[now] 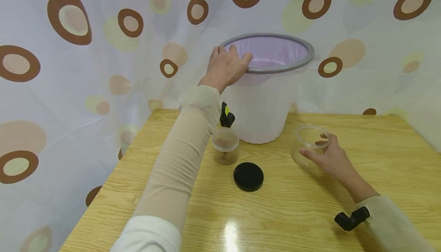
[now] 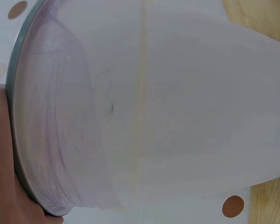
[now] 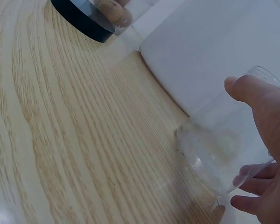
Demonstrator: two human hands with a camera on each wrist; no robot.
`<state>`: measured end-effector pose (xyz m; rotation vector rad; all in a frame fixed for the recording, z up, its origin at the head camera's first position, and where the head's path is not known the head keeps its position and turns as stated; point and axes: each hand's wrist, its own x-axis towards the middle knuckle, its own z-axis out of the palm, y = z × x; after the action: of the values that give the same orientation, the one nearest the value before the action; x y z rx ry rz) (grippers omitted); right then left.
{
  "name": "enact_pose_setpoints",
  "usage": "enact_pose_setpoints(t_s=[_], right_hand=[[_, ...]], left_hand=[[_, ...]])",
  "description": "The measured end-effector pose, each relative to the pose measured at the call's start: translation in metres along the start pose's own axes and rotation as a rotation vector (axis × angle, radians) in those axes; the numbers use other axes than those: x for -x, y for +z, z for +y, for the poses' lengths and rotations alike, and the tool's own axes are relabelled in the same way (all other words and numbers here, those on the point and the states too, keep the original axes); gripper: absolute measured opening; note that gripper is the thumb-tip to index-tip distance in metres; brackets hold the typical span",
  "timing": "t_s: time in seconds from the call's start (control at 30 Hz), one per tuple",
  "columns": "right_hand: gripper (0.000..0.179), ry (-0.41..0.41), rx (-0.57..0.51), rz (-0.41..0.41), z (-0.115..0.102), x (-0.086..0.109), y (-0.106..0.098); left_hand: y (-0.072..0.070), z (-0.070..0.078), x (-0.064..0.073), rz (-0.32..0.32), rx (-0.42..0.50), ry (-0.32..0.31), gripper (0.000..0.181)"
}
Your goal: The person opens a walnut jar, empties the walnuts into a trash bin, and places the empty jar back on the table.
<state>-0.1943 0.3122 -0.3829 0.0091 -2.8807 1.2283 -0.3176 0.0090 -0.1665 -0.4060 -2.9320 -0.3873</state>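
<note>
My left hand [image 1: 227,64] grips the grey rim [image 1: 280,69] of a white trash bin [image 1: 262,106] at its near left side. A thin purple bag [image 2: 60,116] lines the bin and folds over the rim. My right hand [image 1: 334,160] holds a clear, lidless jar [image 3: 214,135] close over the table, to the right of the bin. Its thumb lies on the near side of the jar and the other fingers on the far side. In the right wrist view the jar is tilted, and its wall looks hazy low down.
A smaller clear jar [image 1: 225,154] with brown round things [image 3: 113,13] inside stands in front of the bin. A black round lid [image 1: 248,176] lies flat beside it on the wooden table [image 1: 293,213]. A spotted curtain [image 1: 138,64] hangs behind and left.
</note>
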Motion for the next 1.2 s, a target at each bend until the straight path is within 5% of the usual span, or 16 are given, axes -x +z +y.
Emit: enact_pose_setpoints(t_s=[0.23,0.6,0.77,1.2], right_hand=[[0.105,-0.022,-0.012,-0.009,0.0,0.0,-0.001],[0.11,-0.029,-0.017,-0.047,-0.003,0.0,-0.01],[0.107,-0.033,0.013,-0.012,-0.009,-0.001,-0.02],[0.072,-0.252,-0.008,0.176,-0.045,0.009,-0.033]], left_hand=[[0.001,-0.006,0.001,0.056,0.037,0.005,0.074],[0.019,-0.022,0.01,0.297,0.291,0.08,0.067],[0.022,-0.03,0.02,0.322,0.349,0.137,0.066],[0.033,-0.055,0.058,0.367,0.519,0.186,0.059]])
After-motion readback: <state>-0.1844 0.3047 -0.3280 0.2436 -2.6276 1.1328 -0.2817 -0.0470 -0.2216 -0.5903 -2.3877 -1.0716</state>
